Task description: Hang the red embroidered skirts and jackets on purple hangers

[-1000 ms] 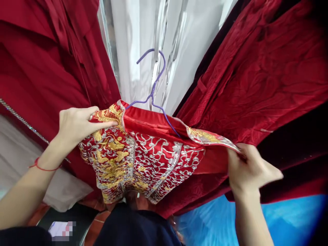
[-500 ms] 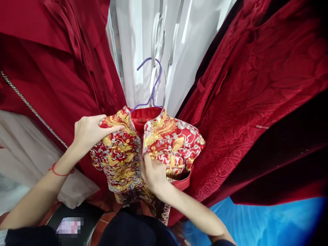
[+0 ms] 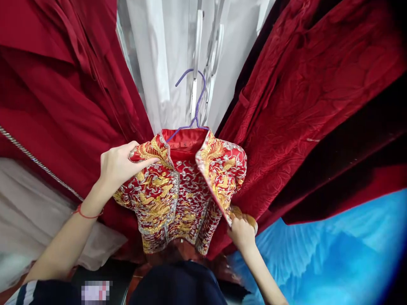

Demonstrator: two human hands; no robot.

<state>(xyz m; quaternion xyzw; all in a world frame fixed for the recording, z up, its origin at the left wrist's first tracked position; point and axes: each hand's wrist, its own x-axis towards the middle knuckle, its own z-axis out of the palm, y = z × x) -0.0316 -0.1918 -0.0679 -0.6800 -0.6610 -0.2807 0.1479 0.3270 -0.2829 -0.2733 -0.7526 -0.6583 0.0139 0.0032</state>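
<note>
A red jacket (image 3: 155,195) with gold and silver embroidery hangs on a purple hanger (image 3: 197,103), whose hook sits over a white chain-like hanging strip. My left hand (image 3: 119,165) is closed round the jacket's shoulder on the left, thumb laid across the front. Gripped in my right hand (image 3: 242,231) is the edge of the right front panel, drawn out to the right and folded back. Between the two front panels the embroidered inner layer shows, with a small size label marked S inside the collar.
Red garments (image 3: 79,93) hang on the left, and a red patterned garment (image 3: 302,106) hangs on the right. White cloth (image 3: 149,55) hangs behind the strip. Bright blue fabric (image 3: 333,250) lies low on the right, pale fabric (image 3: 57,216) low on the left.
My right hand has moved right and slightly down, pulling the front panel outward so the jacket opens. My left hand keeps its grip on the shoulder.
</note>
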